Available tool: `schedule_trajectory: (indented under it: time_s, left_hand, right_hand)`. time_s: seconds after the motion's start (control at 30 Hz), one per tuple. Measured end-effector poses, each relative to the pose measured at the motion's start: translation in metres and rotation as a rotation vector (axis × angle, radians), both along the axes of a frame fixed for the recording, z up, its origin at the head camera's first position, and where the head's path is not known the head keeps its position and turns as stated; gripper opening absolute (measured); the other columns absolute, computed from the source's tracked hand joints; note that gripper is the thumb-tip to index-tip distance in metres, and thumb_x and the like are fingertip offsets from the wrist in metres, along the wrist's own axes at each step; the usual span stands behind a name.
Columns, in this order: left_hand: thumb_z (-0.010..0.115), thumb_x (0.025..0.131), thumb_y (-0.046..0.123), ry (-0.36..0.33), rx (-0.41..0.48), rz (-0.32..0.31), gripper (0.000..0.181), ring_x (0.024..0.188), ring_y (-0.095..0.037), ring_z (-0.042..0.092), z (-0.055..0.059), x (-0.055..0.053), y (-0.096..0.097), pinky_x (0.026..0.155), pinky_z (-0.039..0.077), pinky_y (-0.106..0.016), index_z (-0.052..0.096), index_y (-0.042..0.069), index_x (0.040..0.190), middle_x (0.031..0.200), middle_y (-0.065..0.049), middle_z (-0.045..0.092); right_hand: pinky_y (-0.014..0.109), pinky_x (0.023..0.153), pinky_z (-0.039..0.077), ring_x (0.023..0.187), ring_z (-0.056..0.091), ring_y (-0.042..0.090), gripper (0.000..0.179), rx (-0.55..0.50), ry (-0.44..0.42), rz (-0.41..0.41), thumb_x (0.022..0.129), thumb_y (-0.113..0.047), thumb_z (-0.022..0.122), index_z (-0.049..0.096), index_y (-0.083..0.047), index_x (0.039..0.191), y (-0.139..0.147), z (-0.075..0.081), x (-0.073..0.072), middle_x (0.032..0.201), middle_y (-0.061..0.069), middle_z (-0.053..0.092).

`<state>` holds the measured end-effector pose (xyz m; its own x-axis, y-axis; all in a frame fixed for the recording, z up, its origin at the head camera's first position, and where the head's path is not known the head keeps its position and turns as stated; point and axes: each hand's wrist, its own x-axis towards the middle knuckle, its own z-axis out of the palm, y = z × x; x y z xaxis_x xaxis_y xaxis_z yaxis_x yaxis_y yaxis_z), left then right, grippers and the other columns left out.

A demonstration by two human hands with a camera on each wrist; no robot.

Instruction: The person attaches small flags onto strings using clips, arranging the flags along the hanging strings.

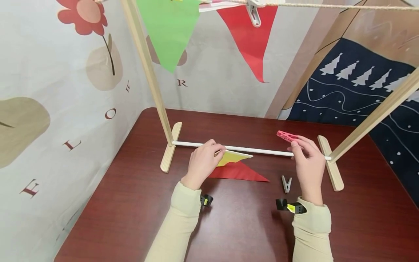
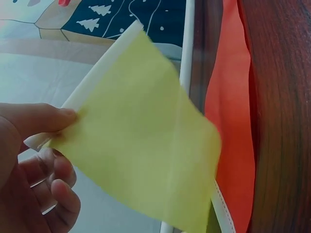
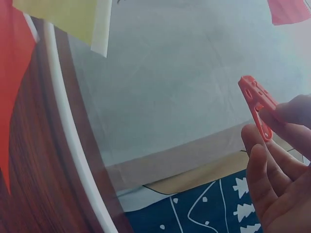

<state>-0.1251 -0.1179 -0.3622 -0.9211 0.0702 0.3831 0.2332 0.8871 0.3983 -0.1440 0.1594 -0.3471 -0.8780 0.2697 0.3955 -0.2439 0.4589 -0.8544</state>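
My left hand [image 1: 203, 160] pinches a yellow pennant flag [image 1: 230, 157] by one end of its white top band. In the left wrist view the yellow flag [image 2: 136, 131] hangs from thumb and finger, its lower part in front of a red pennant flag [image 2: 231, 116]. That red flag [image 1: 243, 173] lies on the table below. My right hand [image 1: 308, 167] holds a red clothespin [image 1: 286, 136] between thumb and fingers, raised above the table. The same clothespin [image 3: 257, 104] shows in the right wrist view. A grey clothespin [image 1: 286, 184] lies on the table near the right wrist.
A wooden stand has a left post [image 1: 147, 69], a right post [image 1: 376, 116] and a white bottom rod [image 1: 262, 150]. A rope [image 1: 343, 6] crosses above, with a green pennant [image 1: 170, 32] and a red pennant [image 1: 250, 36] hanging. A white clothespin [image 1: 254, 14] grips there.
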Motion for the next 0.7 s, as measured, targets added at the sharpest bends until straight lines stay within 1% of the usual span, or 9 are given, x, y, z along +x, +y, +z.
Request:
schedule_trajectory:
  time_s: [0.13, 0.23, 0.33, 0.43, 0.57, 0.67, 0.7]
  left_hand:
    - [0.066, 0.084, 0.029, 0.028, 0.011, 0.0, 0.009, 0.06, -0.005, 0.053, 0.002, -0.001, 0.003, 0.051, 0.042, -0.023, 0.072, 0.029, 0.091, 0.081, 0.012, 0.058]
    - [0.066, 0.083, 0.028, 0.049, 0.028, 0.005, 0.008, 0.058, -0.005, 0.052, 0.004, -0.002, 0.006, 0.05, 0.041, -0.023, 0.072, 0.028, 0.089, 0.084, 0.013, 0.058]
    - [0.066, 0.083, 0.028, 0.067, 0.056, 0.017, 0.008, 0.056, -0.004, 0.049, 0.005, -0.002, 0.009, 0.049, 0.039, -0.023, 0.072, 0.029, 0.088, 0.086, 0.013, 0.057]
    - [0.065, 0.084, 0.028, 0.087, 0.093, 0.024, 0.01, 0.055, -0.003, 0.048, 0.007, -0.001, 0.011, 0.049, 0.038, -0.023, 0.072, 0.03, 0.091, 0.086, 0.013, 0.056]
    - [0.066, 0.084, 0.027, 0.134, 0.138, 0.014, 0.013, 0.056, -0.004, 0.049, 0.009, 0.001, 0.014, 0.049, 0.038, -0.022, 0.072, 0.029, 0.095, 0.085, 0.012, 0.057]
    - [0.067, 0.083, 0.026, 0.183, 0.155, 0.0, 0.013, 0.057, -0.004, 0.049, 0.01, 0.0, 0.016, 0.048, 0.038, -0.021, 0.072, 0.027, 0.095, 0.084, 0.011, 0.059]
    - [0.067, 0.083, 0.027, 0.199, 0.157, -0.003, 0.013, 0.058, -0.003, 0.05, 0.011, -0.001, 0.016, 0.049, 0.039, -0.021, 0.072, 0.026, 0.095, 0.083, 0.011, 0.059]
  right_hand:
    - [0.013, 0.058, 0.045, 0.064, 0.058, 0.002, 0.028, -0.042, 0.016, -0.012, 0.086, -0.031, 0.063, 0.07, -0.011, 0.104, 0.005, 0.003, 0.0, 0.106, -0.008, 0.061]
    - [0.013, 0.058, 0.044, 0.063, 0.057, 0.003, 0.028, -0.062, 0.026, -0.013, 0.086, -0.028, 0.063, 0.07, -0.007, 0.103, 0.007, 0.006, 0.001, 0.103, -0.009, 0.06]
    - [0.013, 0.057, 0.044, 0.063, 0.055, 0.004, 0.028, -0.063, 0.023, -0.021, 0.086, -0.027, 0.063, 0.07, -0.006, 0.103, 0.008, 0.012, 0.004, 0.102, -0.009, 0.059]
    - [0.013, 0.056, 0.043, 0.062, 0.054, 0.004, 0.028, -0.063, 0.022, -0.034, 0.087, -0.026, 0.063, 0.069, -0.005, 0.104, 0.008, 0.017, 0.005, 0.102, -0.009, 0.059]
    - [0.013, 0.056, 0.043, 0.066, 0.055, 0.005, 0.026, -0.053, 0.027, -0.032, 0.087, -0.025, 0.062, 0.069, -0.007, 0.105, 0.012, 0.019, 0.002, 0.103, -0.008, 0.059]
    - [0.013, 0.056, 0.043, 0.069, 0.057, 0.003, 0.026, -0.043, 0.026, -0.028, 0.088, -0.026, 0.061, 0.069, -0.008, 0.105, 0.014, 0.021, -0.002, 0.105, -0.008, 0.06]
    - [0.013, 0.056, 0.043, 0.067, 0.057, 0.003, 0.026, -0.04, 0.025, -0.028, 0.088, -0.026, 0.061, 0.069, -0.009, 0.106, 0.015, 0.022, -0.003, 0.105, -0.007, 0.06]
